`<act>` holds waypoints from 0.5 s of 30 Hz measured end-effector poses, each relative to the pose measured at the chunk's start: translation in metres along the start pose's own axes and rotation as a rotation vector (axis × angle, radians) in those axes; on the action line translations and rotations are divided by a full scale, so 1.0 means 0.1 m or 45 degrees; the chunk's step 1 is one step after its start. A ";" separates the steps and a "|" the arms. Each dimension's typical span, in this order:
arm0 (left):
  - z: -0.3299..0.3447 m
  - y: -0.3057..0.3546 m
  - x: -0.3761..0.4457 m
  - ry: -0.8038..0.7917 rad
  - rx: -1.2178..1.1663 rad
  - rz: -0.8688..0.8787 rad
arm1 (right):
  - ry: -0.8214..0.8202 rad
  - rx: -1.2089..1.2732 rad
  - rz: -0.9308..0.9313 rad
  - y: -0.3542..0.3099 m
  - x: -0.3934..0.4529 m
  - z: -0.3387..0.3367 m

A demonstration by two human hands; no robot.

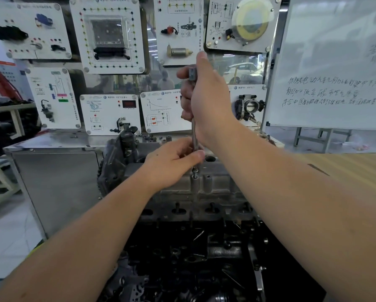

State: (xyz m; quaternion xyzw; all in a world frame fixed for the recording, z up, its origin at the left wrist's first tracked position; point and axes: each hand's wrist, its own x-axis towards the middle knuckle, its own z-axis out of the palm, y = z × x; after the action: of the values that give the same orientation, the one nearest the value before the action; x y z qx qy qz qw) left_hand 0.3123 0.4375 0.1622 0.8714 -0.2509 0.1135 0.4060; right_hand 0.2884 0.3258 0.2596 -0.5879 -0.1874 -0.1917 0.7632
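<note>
Standing upright over the grey engine (217,186), a thin steel rod (193,131) is slim and dull silver, with a blocky grey head at its top. The right hand (206,99) is wrapped around the upper part well above the engine, its thumb raised and the head showing just above the curled fingers. The left hand (171,164) pinches the lower shaft between thumb and fingertips, just above the engine's top edge. The rod's bottom end meets a small bolt (195,172) on a raised post of the engine. Behind the engine hang white display boards (110,114).
</note>
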 end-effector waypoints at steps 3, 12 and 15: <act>-0.06 -0.01 0.00 -0.112 -0.116 0.047 | 0.007 -0.024 -0.144 0.05 -0.02 -0.03; 0.00 -0.03 0.04 0.052 -0.059 0.034 | 0.056 -0.092 -0.014 -0.04 0.03 -0.03; -0.04 -0.02 0.01 -0.068 -0.121 0.045 | 0.027 0.099 0.044 -0.03 0.02 -0.03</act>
State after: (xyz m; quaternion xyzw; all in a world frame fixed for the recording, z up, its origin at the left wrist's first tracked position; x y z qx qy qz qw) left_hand 0.3143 0.4411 0.1645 0.8493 -0.2820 0.0853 0.4381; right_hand 0.2885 0.3217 0.2621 -0.5588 -0.1767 -0.1774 0.7906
